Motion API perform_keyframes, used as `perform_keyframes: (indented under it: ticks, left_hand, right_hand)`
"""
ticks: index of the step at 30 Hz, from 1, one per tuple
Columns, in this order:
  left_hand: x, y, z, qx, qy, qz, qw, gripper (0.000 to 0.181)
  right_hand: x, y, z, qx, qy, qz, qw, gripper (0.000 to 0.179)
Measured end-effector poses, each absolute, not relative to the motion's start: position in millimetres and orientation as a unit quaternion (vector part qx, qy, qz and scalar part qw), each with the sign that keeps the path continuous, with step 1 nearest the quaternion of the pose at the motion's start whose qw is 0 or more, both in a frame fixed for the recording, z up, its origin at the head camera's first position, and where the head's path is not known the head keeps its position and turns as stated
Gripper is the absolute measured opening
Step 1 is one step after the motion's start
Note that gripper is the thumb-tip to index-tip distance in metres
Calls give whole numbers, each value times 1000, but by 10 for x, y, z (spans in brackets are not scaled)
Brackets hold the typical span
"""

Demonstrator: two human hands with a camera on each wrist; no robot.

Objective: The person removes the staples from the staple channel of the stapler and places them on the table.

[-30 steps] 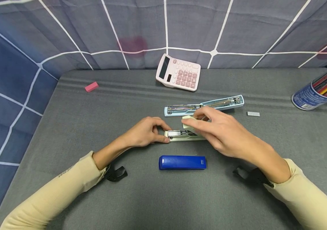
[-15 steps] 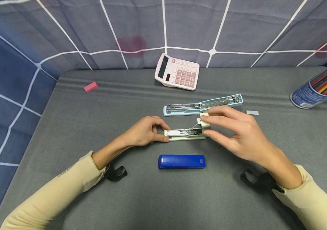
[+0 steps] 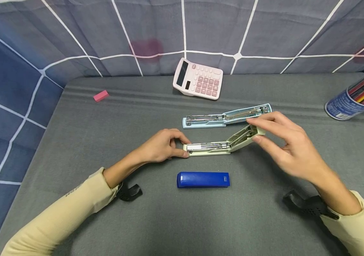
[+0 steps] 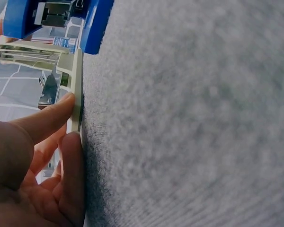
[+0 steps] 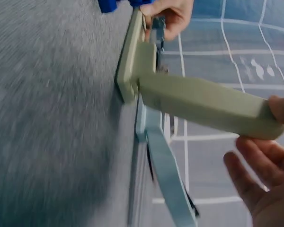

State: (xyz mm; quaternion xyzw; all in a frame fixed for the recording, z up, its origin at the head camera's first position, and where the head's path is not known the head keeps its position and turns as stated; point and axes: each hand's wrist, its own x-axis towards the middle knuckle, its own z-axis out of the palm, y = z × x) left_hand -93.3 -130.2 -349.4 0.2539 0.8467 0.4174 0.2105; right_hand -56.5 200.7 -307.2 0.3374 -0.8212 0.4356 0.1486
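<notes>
Stapler of pale green plastic (image 3: 210,146) lies hinged open on grey fabric surface (image 3: 156,220). Left hand (image 3: 161,145), fingers curved, grips one end of its base (image 5: 131,56); right hand (image 3: 294,153), fingers parted, pinches the raised cover's (image 5: 203,103) tip. Light-blue unfolded stapler (image 3: 205,121) lies behind; closed blue oblong stapler (image 3: 203,179), in front.

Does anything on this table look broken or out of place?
Nothing looks spilled or damaged. The light blue stapler might seem odd, lying hinged wide open unlike the closed dark blue stapler, but the pale green stapler is open too.
</notes>
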Motion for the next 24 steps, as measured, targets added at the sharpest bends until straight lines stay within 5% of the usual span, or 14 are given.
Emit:
perform_keyframes:
  ticks: [5,12,24]
  left_hand:
    - [-929,-1302,-3484,254,850,411,209,26]
    - [-949,-1281,-3507,253,850,410,215,26]
    - [-949,-1300,-3513,259,854,400,207,26]
  right_hand:
    - [-490,2273,-3098,272,-854,434,96,48]
    - [-456,2480,-3137,182,-886,428,-8,38]
    - [-503,2581,-3201,160,-913,369,-62,44]
